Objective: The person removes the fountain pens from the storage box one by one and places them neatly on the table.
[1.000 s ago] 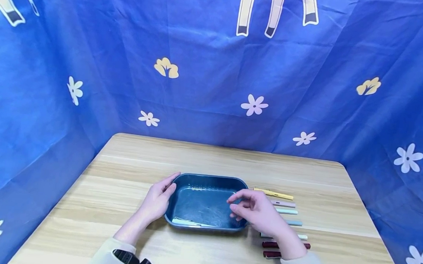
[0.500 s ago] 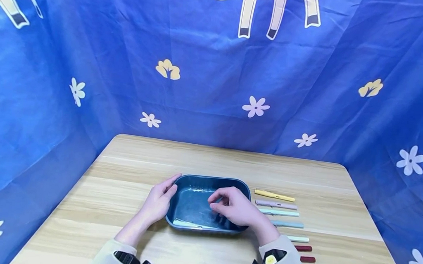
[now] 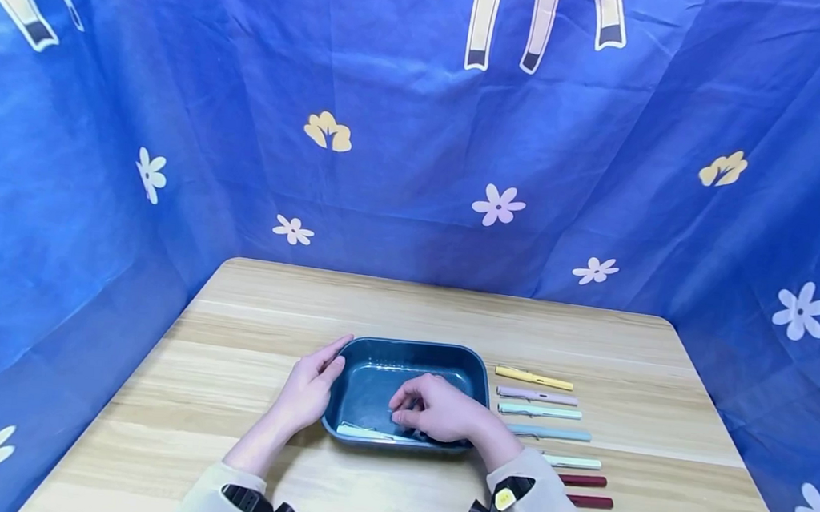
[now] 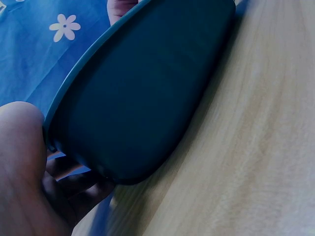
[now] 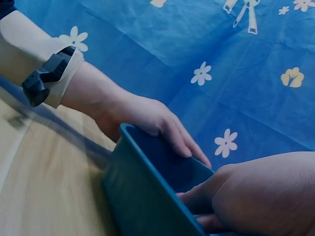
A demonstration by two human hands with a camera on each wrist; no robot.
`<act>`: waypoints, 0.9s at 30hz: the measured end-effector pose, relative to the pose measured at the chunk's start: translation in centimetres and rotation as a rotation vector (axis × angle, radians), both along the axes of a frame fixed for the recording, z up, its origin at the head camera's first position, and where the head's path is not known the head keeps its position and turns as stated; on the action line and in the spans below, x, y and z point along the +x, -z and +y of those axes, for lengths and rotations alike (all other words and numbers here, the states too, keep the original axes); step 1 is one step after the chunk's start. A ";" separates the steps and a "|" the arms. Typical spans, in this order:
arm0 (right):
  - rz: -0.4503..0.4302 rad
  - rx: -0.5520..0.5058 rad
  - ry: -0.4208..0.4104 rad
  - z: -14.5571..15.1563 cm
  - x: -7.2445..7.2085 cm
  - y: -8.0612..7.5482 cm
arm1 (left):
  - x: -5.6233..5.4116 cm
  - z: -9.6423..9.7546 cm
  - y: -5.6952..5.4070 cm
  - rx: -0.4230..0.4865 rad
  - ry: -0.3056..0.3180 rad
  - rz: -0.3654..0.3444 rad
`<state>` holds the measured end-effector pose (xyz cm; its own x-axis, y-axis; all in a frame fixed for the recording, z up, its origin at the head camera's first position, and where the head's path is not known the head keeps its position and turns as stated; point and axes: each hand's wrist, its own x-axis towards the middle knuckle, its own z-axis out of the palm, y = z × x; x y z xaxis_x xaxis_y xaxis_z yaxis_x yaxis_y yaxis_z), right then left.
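Observation:
A dark teal rectangular tub point(image 3: 415, 342) sits on the table. My left hand point(image 3: 307, 388) grips its left end, thumb at the rim and fingers around the outer wall, as the left wrist view shows of the tub point(image 4: 133, 98). Along the near inside wall lies a pale mint pen point(image 3: 370, 433) with a clip. My right hand point(image 3: 441, 409) is down inside the tub, fingers bent and a gap between thumb and forefinger, just above that pen's right part. No object shows between its fingers. In the right wrist view its fingertips are partly hidden behind the tub wall point(image 5: 142, 191).
Right of the tub several pens lie in a column: a yellow pen point(image 3: 534, 377), a lilac pen point(image 3: 536, 395), mint ones, a blue pen point(image 3: 555, 434) and dark red pens point(image 3: 589, 502) partly under my right sleeve. A blue patterned curtain point(image 3: 399, 207) surrounds the table point(image 3: 269, 301).
My right hand has moved left and down, from above the tub's right edge to inside it near the mint pen. The left hand keeps its grip; the pens on the table have stayed put.

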<state>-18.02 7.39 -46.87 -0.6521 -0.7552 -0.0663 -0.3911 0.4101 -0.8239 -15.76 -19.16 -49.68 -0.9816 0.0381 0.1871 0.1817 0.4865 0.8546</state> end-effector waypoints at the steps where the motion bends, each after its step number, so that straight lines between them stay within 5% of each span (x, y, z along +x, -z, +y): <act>1: -0.006 0.008 -0.010 -0.1 0.1 0.0 | 0.0 0.0 0.0 0.001 0.001 -0.002; 27: -0.072 0.092 -0.068 -0.4 0.1 0.3 | -0.1 0.0 0.0 0.016 0.005 -0.017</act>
<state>-17.96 7.04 -47.20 -0.5909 -0.7859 -0.1823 -0.3618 0.4601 -0.8108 -15.88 -19.21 -49.71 -0.9844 0.0405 0.1712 0.1698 0.4720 0.8651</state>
